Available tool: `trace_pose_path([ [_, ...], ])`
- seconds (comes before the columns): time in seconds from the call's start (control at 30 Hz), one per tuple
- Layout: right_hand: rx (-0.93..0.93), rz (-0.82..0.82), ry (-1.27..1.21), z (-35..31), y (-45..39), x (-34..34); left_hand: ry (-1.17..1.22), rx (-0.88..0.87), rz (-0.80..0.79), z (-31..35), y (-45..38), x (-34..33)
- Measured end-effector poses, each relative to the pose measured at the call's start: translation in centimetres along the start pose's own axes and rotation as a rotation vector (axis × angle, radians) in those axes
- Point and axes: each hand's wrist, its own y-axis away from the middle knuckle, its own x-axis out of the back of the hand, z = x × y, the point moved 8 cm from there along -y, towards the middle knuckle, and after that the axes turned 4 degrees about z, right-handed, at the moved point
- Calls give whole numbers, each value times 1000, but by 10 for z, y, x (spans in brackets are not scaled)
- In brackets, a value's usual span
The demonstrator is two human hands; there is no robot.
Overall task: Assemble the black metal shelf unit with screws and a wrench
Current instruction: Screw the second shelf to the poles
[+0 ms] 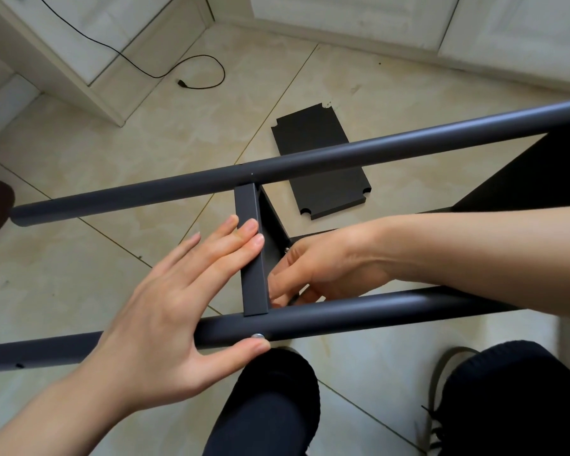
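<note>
The black shelf frame lies on its side in front of me: a far round post (310, 159), a near round post (375, 312) and a flat crossbar (248, 205) between them. My left hand (178, 297) lies flat on the crossbar, fingers straight, thumb under the near post beside a silver screw head (258, 336). My right hand (313, 268) reaches inside the frame behind the crossbar, fingers curled and pinching a thin dark tool or fastener (296, 298) near the near post. A second screw (286, 250) shows just above that hand.
A loose black shelf panel (320, 139) lies on the tiled floor beyond the frame. A black cable (191, 65) runs along the white cabinets (79, 44) at the back. My knees in dark trousers (270, 406) and a shoe (441, 390) are below the frame.
</note>
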Motion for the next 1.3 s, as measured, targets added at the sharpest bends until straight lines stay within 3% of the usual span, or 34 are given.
trace_pose_path([
  [1.3, 10, -16, 11, 0, 0, -1, 12, -5, 14, 2, 0, 0],
])
